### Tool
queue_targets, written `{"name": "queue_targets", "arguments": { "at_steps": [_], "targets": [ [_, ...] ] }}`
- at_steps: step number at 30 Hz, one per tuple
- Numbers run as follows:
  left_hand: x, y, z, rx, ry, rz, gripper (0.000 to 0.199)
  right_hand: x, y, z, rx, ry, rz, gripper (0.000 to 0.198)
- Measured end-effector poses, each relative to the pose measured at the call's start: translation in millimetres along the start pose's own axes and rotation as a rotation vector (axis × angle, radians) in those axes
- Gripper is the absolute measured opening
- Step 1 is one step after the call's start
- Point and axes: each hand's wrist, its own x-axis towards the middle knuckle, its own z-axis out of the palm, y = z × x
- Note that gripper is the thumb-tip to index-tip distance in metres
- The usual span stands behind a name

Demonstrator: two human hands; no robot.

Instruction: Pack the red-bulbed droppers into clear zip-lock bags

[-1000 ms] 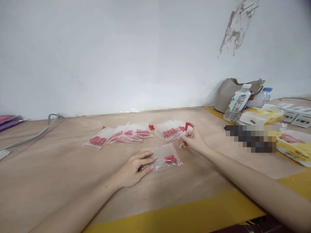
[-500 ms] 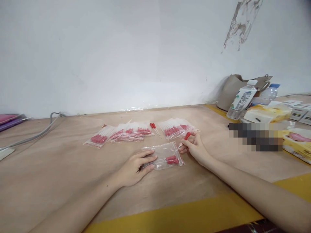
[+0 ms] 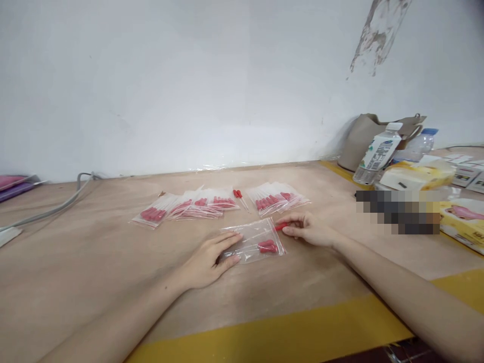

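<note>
A clear zip bag (image 3: 251,232) lies flat on the table, with a pair of red bulb ends showing near its right-hand opening. My left hand (image 3: 212,257) rests on the bag's left part, fingers stretched out and apart. At the opening, my right hand (image 3: 304,229) pinches the red end of what looks like a dropper (image 3: 282,226). The thin pale stem of this dropper lies inside the bag, pointing left. Two loose red-topped droppers (image 3: 237,193) lie beyond the bag, side by side.
Filled bags lie fanned in a left group (image 3: 189,205) and a right group (image 3: 278,198). At right stand a plastic bottle (image 3: 378,151), a grey-brown bag (image 3: 357,143) and yellow packs (image 3: 416,176). A grey cable (image 3: 56,209) runs along the left; the wall closes the back.
My right hand has moved down and slightly left, bringing the dropper's stem from outside the bag's mouth to inside it. My left hand has stayed on the bag.
</note>
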Motion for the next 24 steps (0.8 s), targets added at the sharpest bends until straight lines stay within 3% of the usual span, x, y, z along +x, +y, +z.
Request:
{"name": "queue_targets", "arguments": {
  "at_steps": [3,5,10,14,18,24],
  "targets": [
    [1,-1,1,0.008,0.005,0.009,0.043,0,1,4,-0.263,-0.015,-0.248,0.021],
    [1,-2,1,0.015,0.005,0.012,0.043,2,3,13,-0.307,-0.003,-0.327,0.018],
    [2,-2,2,0.029,0.006,0.009,0.044,6,5,29,-0.136,0.087,-0.21,0.028],
    [1,-1,2,0.038,0.006,0.009,0.043,3,-2,25,-0.314,0.073,-0.259,0.013],
    [2,-1,2,0.037,0.002,0.009,0.042,1,-6,24,-0.424,0.078,-0.3,0.016],
    [2,-1,1,0.037,0.006,0.0,0.042,2,-3,26,-0.226,-0.047,-0.264,0.022]
  ]
}}
